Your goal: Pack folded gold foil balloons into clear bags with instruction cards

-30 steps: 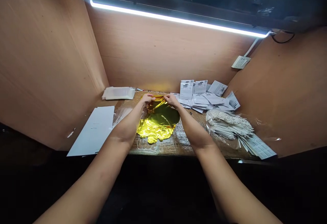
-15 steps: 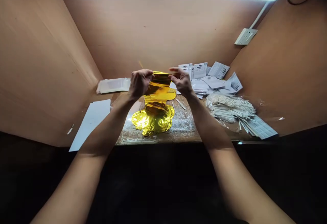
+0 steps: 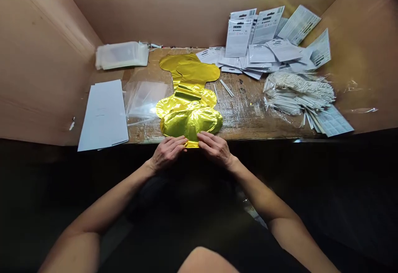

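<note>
A flat, uninflated gold foil balloon [image 3: 188, 98] lies spread along the worktop [image 3: 245, 117], reaching from the back wall to the near edge. My left hand [image 3: 166, 152] and my right hand [image 3: 214, 149] sit side by side at the table's near edge. Both pinch the balloon's nearest tip, which hangs slightly over the edge. The fingers of both hands are curled together on the foil.
A white card sheet [image 3: 104, 114] and clear plastic bags [image 3: 146, 97] lie to the left, with a stack of clear bags [image 3: 122, 55] at the back left. Printed packaging cards [image 3: 267, 38] pile at the back right. A bag of white sticks [image 3: 298, 94] lies to the right.
Both hands came back from the far side to the near edge, drawing the balloon with them. The folded foil is now laid out flat. The camera has tilted down.
</note>
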`<state>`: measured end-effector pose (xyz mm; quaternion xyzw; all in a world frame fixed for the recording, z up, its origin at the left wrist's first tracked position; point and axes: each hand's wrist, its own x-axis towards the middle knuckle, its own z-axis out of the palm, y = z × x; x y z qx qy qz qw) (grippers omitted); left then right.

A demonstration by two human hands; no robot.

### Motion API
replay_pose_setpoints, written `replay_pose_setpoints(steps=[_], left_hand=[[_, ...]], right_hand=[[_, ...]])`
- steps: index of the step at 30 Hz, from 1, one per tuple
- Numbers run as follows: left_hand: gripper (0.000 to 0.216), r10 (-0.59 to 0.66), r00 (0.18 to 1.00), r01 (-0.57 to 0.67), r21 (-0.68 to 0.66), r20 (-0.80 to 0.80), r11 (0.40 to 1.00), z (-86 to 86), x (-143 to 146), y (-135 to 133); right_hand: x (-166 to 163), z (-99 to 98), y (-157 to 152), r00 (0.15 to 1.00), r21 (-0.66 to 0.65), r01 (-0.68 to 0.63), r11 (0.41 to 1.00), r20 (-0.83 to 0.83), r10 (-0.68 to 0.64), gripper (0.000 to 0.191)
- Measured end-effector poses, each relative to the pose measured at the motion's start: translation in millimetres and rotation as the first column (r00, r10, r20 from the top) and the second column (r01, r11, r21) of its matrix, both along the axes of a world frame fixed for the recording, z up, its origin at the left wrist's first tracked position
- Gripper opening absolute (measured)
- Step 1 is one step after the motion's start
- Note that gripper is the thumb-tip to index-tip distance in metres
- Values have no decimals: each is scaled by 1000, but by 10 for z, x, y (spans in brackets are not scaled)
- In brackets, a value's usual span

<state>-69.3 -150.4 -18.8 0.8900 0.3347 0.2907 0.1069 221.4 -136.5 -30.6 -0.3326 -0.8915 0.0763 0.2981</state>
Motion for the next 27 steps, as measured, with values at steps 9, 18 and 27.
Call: replay_pose_setpoints(steps=[9,18,27], left_hand=[[42,353,932,-338,-149,85,929,212,108,245],[40,-23,973,8,-67,-229,998,289,230,397],[35,-68,979,53,-83,-190,995,216,190,352]], right_hand=[[-115,387,286,924,-426,335,841,-28,-382,36],[-155,617,658,885,-591,458,664,229,-405,38],[19,547,-183,928,-37,297,954,246,-279,40]])
